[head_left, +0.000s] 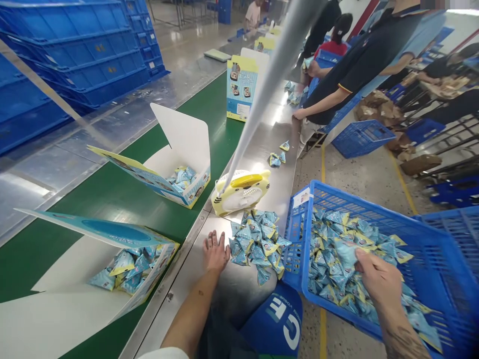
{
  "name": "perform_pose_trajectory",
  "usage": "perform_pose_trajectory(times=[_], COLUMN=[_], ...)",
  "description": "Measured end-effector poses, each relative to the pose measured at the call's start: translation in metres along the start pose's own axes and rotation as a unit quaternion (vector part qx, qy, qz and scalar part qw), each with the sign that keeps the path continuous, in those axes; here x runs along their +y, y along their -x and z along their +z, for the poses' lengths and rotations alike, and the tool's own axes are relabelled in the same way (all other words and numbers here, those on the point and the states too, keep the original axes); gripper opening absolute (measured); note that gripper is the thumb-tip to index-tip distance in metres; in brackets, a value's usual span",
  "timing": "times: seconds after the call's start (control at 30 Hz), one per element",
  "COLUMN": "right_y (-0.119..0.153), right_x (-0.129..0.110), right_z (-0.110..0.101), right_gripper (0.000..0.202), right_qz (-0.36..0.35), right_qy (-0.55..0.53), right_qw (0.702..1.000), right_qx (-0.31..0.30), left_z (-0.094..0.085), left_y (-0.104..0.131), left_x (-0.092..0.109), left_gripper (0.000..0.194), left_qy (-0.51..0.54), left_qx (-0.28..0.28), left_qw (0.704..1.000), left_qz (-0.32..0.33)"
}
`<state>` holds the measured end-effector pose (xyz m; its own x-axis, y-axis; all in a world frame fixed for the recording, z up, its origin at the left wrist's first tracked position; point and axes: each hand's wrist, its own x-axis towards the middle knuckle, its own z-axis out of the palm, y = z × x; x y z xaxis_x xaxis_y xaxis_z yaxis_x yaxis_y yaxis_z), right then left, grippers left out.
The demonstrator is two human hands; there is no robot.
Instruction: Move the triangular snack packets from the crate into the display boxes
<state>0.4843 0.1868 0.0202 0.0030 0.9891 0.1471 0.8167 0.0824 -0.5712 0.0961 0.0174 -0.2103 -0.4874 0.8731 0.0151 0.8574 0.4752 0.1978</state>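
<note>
My left hand (216, 251) lies with its fingers apart on the metal ledge (213, 289), just left of a pile of small blue and yellow triangular packets (258, 239). Over the blue crate (318, 299) at the right, my right hand (381, 279) pinches one light blue packet (346, 253), slightly blurred. Beneath it the crate holds a heap of the same packets (329, 269). To the left, a nearer open carton (149, 279) and a farther open carton (190, 194) stand on the green belt, both with packets inside.
A yellow cat-faced fan (241, 192) stands behind the pile, beside a slanting grey pole (258, 104). A few loose packets (277, 158) lie farther along the ledge. An upright carton (241, 89) is on the belt (130, 169). A co-worker (348, 65) stands at the far right; stacked blue crates (82, 50) rise at left.
</note>
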Motion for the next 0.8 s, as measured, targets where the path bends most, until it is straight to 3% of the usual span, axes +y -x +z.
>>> perform_pose_trajectory(times=[0.03, 0.07, 0.13, 0.17, 0.2, 0.27, 0.33, 0.43, 0.53, 0.67, 0.8], right_y=[0.020, 0.042, 0.087, 0.108, 0.128, 0.157, 0.174, 0.182, 0.179, 0.172, 0.170], right_x=[-0.016, -0.033, -0.063, -0.074, -0.082, -0.083, -0.069, -0.036, -0.010, -0.004, -0.018], right_z=[0.001, 0.007, 0.030, 0.046, 0.063, 0.100, 0.133, 0.171, 0.199, 0.221, 0.219], right_gripper=[0.054, 0.054, 0.049, 0.050, 0.054, 0.056, 0.052, 0.045, 0.045, 0.045, 0.045], right_qz=[-0.002, -0.004, -0.043, -0.044, -0.034, -0.023, -0.012, -0.006, -0.028, -0.077, -0.097], right_qy=[-0.025, -0.051, -0.096, -0.121, -0.140, -0.144, -0.116, -0.055, -0.018, 0.006, -0.003], right_qw=[1.000, 0.997, 0.961, 0.941, 0.933, 0.930, 0.940, 0.956, 0.954, 0.948, 0.928], right_qx=[-0.007, -0.055, -0.257, -0.314, -0.330, -0.339, -0.320, -0.289, -0.298, -0.310, -0.360], left_z=[-0.001, -0.002, -0.002, -0.001, 0.000, 0.004, 0.008, 0.009, 0.007, 0.008, 0.008], left_y=[0.000, 0.001, 0.002, 0.002, 0.002, 0.001, -0.002, -0.005, -0.007, -0.009, -0.006], left_x=[0.000, 0.000, -0.001, -0.001, -0.002, -0.002, -0.003, -0.002, -0.002, -0.006, -0.007], left_gripper=[0.059, 0.059, 0.058, 0.058, 0.058, 0.059, 0.061, 0.061, 0.064, 0.064, 0.064], left_qy=[0.002, 0.005, 0.010, 0.014, 0.019, 0.032, 0.044, 0.058, 0.076, 0.085, 0.085], left_qx=[0.000, 0.001, 0.006, 0.008, 0.011, 0.010, 0.001, -0.027, -0.054, -0.034, -0.001], left_qw=[1.000, 1.000, 1.000, 1.000, 1.000, 0.999, 0.999, 0.998, 0.996, 0.996, 0.996], left_qz=[0.002, 0.004, 0.004, 0.003, 0.003, 0.005, 0.003, -0.012, -0.013, -0.004, -0.004])
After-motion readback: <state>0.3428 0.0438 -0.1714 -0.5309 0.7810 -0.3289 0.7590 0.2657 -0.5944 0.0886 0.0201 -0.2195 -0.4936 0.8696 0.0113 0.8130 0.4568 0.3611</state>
